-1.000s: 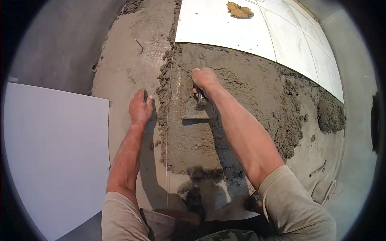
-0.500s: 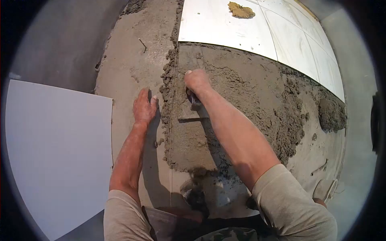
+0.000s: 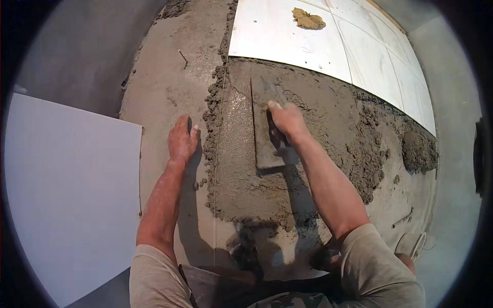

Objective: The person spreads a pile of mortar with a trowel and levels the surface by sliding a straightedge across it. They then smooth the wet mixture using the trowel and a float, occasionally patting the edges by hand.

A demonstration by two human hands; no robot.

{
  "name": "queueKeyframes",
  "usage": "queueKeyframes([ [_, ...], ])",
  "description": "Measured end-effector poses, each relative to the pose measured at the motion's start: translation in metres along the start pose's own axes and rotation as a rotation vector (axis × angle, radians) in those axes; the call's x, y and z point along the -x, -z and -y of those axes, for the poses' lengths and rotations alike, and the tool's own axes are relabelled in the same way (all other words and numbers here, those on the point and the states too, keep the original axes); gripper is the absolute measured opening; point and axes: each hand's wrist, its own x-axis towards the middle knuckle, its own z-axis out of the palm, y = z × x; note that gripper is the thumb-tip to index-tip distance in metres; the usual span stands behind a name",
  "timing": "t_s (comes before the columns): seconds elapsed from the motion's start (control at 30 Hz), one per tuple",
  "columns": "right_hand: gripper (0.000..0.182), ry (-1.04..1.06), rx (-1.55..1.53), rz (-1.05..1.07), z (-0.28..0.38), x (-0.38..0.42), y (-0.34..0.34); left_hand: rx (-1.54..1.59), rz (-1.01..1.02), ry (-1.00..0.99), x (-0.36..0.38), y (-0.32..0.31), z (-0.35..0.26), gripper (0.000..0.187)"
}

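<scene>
My right hand (image 3: pixel 288 122) is wrapped round the handle of a flat rectangular trowel (image 3: pixel 263 146), which lies on the grey wet mortar (image 3: pixel 236 179). The mortar left of the trowel looks smooth and shiny; to the right it is rough and lumpy. Fingers a little apart, my left hand (image 3: pixel 183 138) rests on the bare concrete (image 3: pixel 164 102) left of the mortar edge and holds nothing. A thin string (image 3: pixel 217 154) runs along that edge, between my hands.
White laid tiles (image 3: pixel 292 46) border the mortar at the top, with a brown clump (image 3: pixel 308 19) on one. A large white tile (image 3: pixel 72 195) stands or lies at the left. A nail (image 3: pixel 183 57) sticks up near the string. A mortar heap (image 3: pixel 418 151) sits at the right.
My right hand has moved right and slightly down with the trowel, uncovering a smoothed strip of mortar beside the string. My left hand has hardly moved.
</scene>
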Motion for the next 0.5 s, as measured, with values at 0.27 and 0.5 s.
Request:
queueKeyframes([
  [0.27, 0.044, -0.150, -0.474, 0.048, 0.052, -0.023, -0.031, -0.060, 0.061, 0.046, -0.002, 0.002, -0.015, 0.048],
  [0.5, 0.045, -0.139, 0.052, -0.053, 0.083, -0.035, -0.052, -0.058, 0.043, 0.061, 0.001, -0.004, -0.004, 0.048],
])
